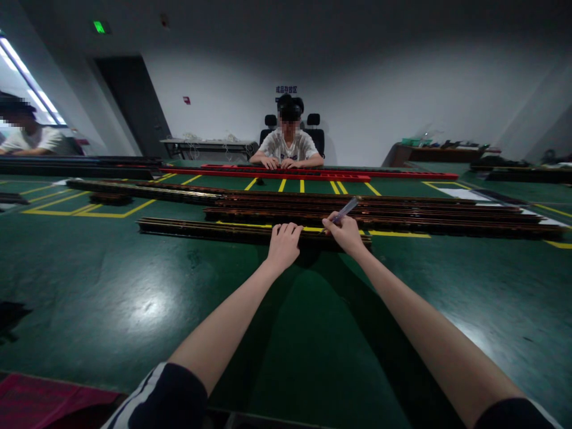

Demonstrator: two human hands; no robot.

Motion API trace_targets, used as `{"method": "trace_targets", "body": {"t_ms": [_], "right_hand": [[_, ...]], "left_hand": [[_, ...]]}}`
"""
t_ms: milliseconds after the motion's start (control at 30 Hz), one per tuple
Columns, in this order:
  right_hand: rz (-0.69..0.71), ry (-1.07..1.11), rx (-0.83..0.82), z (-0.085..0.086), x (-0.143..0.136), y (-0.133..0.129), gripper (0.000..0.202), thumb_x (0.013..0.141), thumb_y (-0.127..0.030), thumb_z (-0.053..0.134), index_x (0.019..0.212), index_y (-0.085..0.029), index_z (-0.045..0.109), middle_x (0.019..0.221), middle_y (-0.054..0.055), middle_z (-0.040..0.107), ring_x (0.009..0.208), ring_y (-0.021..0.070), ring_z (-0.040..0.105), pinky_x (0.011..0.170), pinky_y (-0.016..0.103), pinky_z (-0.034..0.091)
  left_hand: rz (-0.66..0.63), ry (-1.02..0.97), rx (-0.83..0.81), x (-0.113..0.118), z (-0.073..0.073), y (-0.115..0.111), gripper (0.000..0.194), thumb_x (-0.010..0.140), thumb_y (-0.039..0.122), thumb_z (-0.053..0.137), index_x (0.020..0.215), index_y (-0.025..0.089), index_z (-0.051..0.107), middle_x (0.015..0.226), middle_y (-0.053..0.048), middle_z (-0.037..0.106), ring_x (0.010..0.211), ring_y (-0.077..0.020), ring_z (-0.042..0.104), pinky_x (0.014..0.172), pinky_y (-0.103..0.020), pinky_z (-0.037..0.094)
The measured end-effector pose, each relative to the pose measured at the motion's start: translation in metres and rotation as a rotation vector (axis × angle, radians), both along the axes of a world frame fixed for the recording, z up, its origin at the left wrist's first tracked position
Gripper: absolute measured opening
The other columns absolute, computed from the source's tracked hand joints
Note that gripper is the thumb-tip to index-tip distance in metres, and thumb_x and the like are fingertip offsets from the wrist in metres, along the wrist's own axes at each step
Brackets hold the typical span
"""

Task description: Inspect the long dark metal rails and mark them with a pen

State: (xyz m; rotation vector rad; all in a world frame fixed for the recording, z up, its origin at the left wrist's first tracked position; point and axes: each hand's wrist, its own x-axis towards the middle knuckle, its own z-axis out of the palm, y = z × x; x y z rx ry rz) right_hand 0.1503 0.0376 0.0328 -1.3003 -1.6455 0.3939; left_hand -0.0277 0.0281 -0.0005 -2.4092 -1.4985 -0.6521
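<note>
A long dark bundle of narrow strips [201,229] lies crosswise on the green table in front of me. My left hand [285,243] grips it near its middle, the fingers bent over the top and the thumb mostly hidden. To the right of it, my right hand [346,233] is closed around a pen [347,208] with a translucent barrel. The pen slants up to the right, and its lower end points down at the strips. Whether the tip touches them is too small to tell. Just beyond lies a larger stack of reddish-brown strips [424,214].
The green table [134,298] carries yellow tape lines [397,235]. More dark strips [147,190] lie at the left, and red strips [322,173] lie farther back. A co-worker [288,146] sits opposite with both hands at the red strips; another person [31,137] is at far left.
</note>
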Motion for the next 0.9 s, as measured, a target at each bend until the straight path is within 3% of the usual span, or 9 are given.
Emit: {"method": "trace_targets", "body": {"t_ms": [333,633,900], "right_hand": [[-0.029,0.010,0.009,-0.0005,0.0041,0.0001,0.018,0.076,-0.031,0.054,0.062,-0.021,0.054,0.053,0.001,0.059,0.055,0.0179,0.060,0.062,0.029,0.046],[-0.025,0.023,-0.015,0.0013,0.0023,-0.0016,0.016,0.077,-0.029,0.055,0.063,-0.020,0.054,0.053,0.001,0.059,0.055,0.0176,0.060,0.064,0.029,0.046],[-0.031,0.016,0.013,-0.0018,0.0043,0.0024,0.017,0.076,-0.030,0.056,0.061,-0.020,0.054,0.051,0.000,0.058,0.055,0.0181,0.061,0.064,0.029,0.046]], "left_hand": [[-0.023,-0.046,-0.040,-0.0006,0.0002,0.0016,0.048,0.081,0.003,0.040,0.123,0.016,0.057,0.122,-0.008,0.063,0.116,-0.0220,0.053,0.105,-0.041,0.035],[-0.045,-0.087,-0.038,-0.0011,0.0025,0.0000,0.037,0.088,0.022,0.044,0.121,0.017,0.058,0.120,-0.008,0.063,0.114,-0.0227,0.055,0.106,-0.042,0.035],[-0.071,-0.059,-0.014,-0.0016,-0.0012,0.0049,0.039,0.089,0.033,0.049,0.120,0.011,0.058,0.115,-0.012,0.065,0.109,-0.0243,0.057,0.102,-0.042,0.040]]}}
